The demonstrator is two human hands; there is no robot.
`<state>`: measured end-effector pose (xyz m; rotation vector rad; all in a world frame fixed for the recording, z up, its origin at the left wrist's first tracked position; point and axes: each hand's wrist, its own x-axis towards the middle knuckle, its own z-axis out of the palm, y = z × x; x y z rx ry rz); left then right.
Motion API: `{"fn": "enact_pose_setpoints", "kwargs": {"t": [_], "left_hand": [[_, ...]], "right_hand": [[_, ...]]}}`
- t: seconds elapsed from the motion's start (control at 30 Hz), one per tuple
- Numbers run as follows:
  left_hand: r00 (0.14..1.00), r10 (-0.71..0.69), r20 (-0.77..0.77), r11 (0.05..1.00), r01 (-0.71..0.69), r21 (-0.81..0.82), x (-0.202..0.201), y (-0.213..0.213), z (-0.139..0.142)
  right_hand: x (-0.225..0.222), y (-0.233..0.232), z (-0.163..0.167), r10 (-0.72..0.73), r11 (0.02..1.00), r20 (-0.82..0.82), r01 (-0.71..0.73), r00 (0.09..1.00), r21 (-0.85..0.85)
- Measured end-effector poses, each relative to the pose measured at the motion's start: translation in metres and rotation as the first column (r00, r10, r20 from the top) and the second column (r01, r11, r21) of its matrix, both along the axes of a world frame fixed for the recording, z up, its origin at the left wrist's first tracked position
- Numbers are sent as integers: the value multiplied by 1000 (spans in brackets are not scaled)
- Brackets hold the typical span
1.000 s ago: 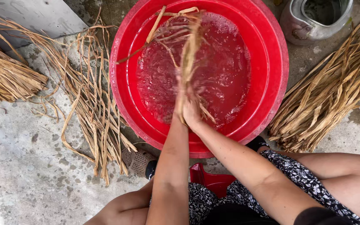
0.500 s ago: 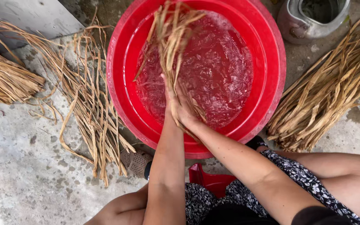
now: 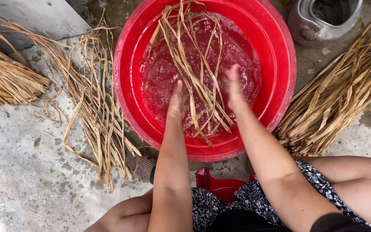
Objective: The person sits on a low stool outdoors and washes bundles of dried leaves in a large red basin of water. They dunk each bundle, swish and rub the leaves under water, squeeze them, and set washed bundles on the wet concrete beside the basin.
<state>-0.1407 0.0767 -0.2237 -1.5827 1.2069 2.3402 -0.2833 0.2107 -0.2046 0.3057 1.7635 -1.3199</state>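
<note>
Left hand (image 3: 177,99): open, fingers straight, palm turned inward, over the water just left of the loose strips, gripping nothing. Right hand (image 3: 234,86): likewise open and flat, blurred, just right of the same strips, gripping nothing. Dried reed strips (image 3: 194,73): a loose fan of pale tan blades between the two palms, lower ends at the near wall of the tub, upper ends splayed over the far rim; partly wetted, partly above the surface. Red plastic tub (image 3: 280,51): round, shallow, holding foamy, disturbed water. For good soaking, judged from this layout: best pressed under with both flat palms, spread rather than bunched, far tips drawn in off the rim so no length stays dry; gentle pressure advisable, since brittle blades may snap when bent sharply. Scattered strips (image 3: 95,111): loose on the concrete to the left of the tub, touching its outer wall. Tied bundle (image 3: 5,77): farther left, well apart from the tub. Large sheaf (image 3: 344,86): right of the tub, butt ends near its wall. Metal kettle (image 3: 323,19): upper right, lid off, beyond the sheaf. Small red stool (image 3: 217,187): beneath the seated person, near edge.
</note>
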Motion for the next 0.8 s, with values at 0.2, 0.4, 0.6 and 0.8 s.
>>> {"fn": "enact_pose_setpoints", "kwargs": {"t": [0.2,0.4,0.6,0.8], "left_hand": [[994,45,-103,999,-42,24,-2,25,-20],[964,265,12,958,-264,113,7,17,-40],[894,439,-93,873,-399,281,15,9,-37],[936,336,-107,922,-303,242,15,11,-25]], "right_hand": [[77,-44,10,436,881,-222,-464,872,-93],[30,-22,33,253,957,115,-231,961,-176],[69,-30,17,730,627,-392,-777,560,59],[30,-1,-23,530,808,-292,-370,796,459]]}}
